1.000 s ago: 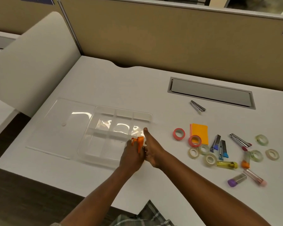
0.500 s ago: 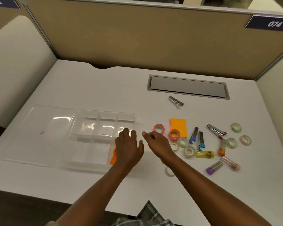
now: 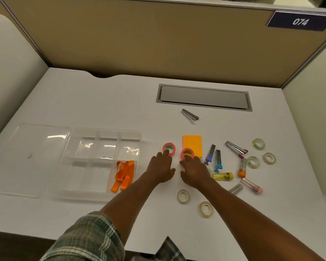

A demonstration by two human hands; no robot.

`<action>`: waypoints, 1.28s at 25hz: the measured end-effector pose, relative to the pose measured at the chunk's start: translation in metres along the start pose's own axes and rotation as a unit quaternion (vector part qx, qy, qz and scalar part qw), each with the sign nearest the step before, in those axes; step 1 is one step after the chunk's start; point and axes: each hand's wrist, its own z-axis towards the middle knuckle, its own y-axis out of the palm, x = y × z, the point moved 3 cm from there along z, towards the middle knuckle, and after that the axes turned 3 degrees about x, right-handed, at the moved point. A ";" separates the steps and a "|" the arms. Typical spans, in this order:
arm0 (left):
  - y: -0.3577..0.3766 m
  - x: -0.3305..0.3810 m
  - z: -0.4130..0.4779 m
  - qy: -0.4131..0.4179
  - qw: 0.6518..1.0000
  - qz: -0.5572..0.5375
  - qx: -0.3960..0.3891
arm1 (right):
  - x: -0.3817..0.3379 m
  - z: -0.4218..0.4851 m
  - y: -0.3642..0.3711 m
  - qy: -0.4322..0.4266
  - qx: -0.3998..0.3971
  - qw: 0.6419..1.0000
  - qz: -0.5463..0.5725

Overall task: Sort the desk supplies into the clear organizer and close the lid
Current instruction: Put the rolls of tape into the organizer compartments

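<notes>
Lid (image 3: 32,159) lies flat on the far left of the desk (image 3: 102,102), with the organizer (image 3: 102,132) touching its right edge, open. Orange strap (image 3: 123,175) is in the organizer's near right compartment. Left hand (image 3: 161,169) is palm down right of the organizer, fingers straight and close together, fingertips touching the near rim of a pink tape roll (image 3: 168,148). Right hand (image 3: 193,170) is just beside it, fingers loosely spread, fingertips on a second pink tape roll (image 3: 187,154) that overlaps the near left corner of the orange sticky notes (image 3: 193,145). Neither roll is pinched. Two pale tape rolls (image 3: 183,195) lie near the right forearm. More rolls, clips and tubes are scattered right.
</notes>
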 end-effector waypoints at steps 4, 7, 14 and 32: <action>-0.002 -0.003 0.000 -0.018 0.998 -0.058 0.015 | 0.002 0.003 -0.007 -0.015 0.051 0.998 0.029; -0.020 -0.007 -0.010 -0.034 0.983 -0.169 0.065 | -0.003 0.002 -0.028 -0.023 0.106 0.988 0.113; -0.074 -0.053 -0.073 -0.113 0.892 -0.378 0.220 | -0.075 0.002 -0.070 -0.027 0.202 0.918 0.339; -0.022 -0.197 -0.184 -0.176 0.971 -0.026 0.159 | -0.275 0.031 -0.007 -0.338 0.083 0.938 0.002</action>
